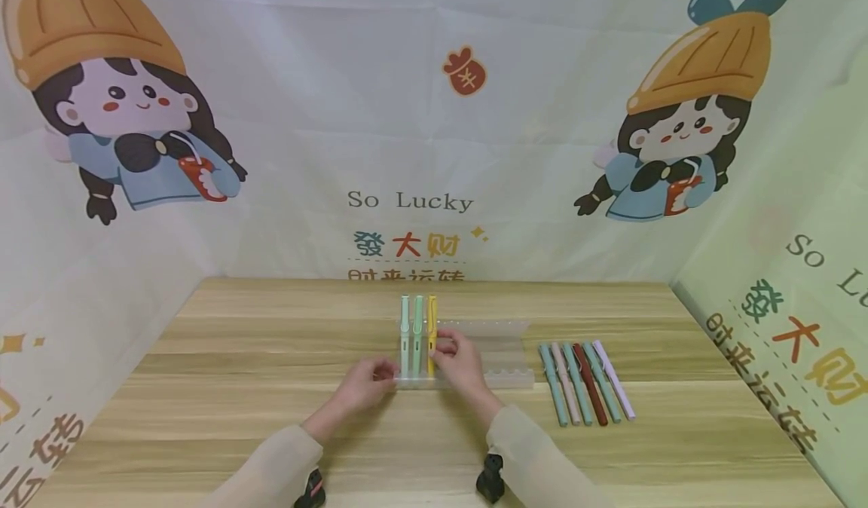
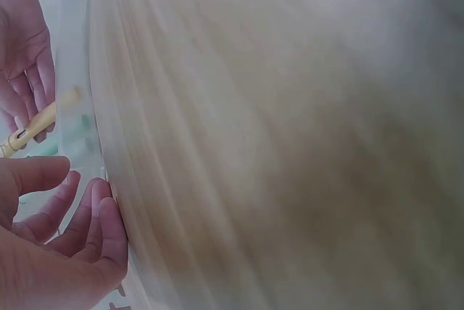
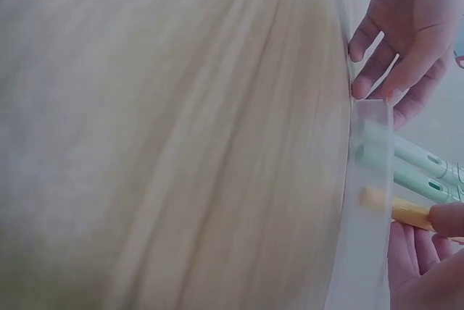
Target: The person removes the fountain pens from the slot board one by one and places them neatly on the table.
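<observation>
A clear plastic pen rack [image 1: 510,379] with notched edges lies on the table. Two mint-green pens, one paler [image 1: 404,335] and one deeper [image 1: 417,335], lie side by side in its left part. Just right of them, a yellow pen [image 1: 432,319] is pinched between the thumb and fingers of my right hand [image 1: 459,359], its lower end behind the rack's front wall in the right wrist view. My left hand [image 1: 366,384] is at the rack's left end, fingers loosely bent, with the thumb tip right at the corner in the right wrist view.
Right of the rack, several capped pens lie in a slanted row: teal ones, a pinkish one [image 1: 566,384], a dark red one [image 1: 590,384] and a lilac one [image 1: 615,380]. The wooden table [image 1: 271,327] meets a printed cloth backdrop [image 1: 434,131] behind and at both sides.
</observation>
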`<action>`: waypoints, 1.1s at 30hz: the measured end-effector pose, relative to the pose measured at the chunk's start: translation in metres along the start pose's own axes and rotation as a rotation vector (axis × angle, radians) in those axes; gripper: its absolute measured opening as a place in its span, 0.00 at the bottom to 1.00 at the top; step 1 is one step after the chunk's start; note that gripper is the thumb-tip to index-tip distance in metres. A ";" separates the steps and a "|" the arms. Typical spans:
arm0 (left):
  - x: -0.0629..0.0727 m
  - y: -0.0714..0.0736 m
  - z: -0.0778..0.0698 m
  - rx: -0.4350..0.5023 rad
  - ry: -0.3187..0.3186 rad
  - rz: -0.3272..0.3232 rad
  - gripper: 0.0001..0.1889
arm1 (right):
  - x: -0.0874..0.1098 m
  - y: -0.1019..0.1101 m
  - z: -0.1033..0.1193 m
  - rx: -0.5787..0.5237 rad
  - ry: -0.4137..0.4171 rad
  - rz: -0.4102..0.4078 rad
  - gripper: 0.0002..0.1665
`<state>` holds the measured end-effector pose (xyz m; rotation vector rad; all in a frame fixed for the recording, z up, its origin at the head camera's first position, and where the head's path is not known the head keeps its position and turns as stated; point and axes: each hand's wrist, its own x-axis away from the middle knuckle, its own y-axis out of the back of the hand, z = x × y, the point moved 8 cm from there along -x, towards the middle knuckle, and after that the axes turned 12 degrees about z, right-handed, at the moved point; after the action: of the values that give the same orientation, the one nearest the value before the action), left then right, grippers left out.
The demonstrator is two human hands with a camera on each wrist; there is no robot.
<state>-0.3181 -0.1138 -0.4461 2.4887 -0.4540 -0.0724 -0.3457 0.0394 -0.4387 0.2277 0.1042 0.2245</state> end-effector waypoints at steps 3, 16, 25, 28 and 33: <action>0.000 0.000 0.000 0.001 -0.002 -0.003 0.07 | 0.002 0.003 0.004 -0.022 0.067 -0.015 0.19; 0.001 0.001 -0.003 0.013 -0.004 -0.018 0.07 | 0.009 0.021 0.030 -0.053 0.076 -0.035 0.20; 0.002 0.002 -0.004 0.010 -0.012 -0.017 0.07 | 0.008 0.035 0.014 0.012 0.051 0.039 0.19; 0.001 0.002 -0.004 0.002 -0.021 -0.011 0.07 | 0.011 0.041 0.013 0.041 0.052 0.050 0.19; 0.001 0.001 -0.003 0.012 -0.011 -0.009 0.07 | 0.018 0.052 0.012 0.041 0.066 0.077 0.19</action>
<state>-0.3165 -0.1133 -0.4427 2.5038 -0.4494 -0.0866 -0.3379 0.0907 -0.4165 0.2651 0.1652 0.3072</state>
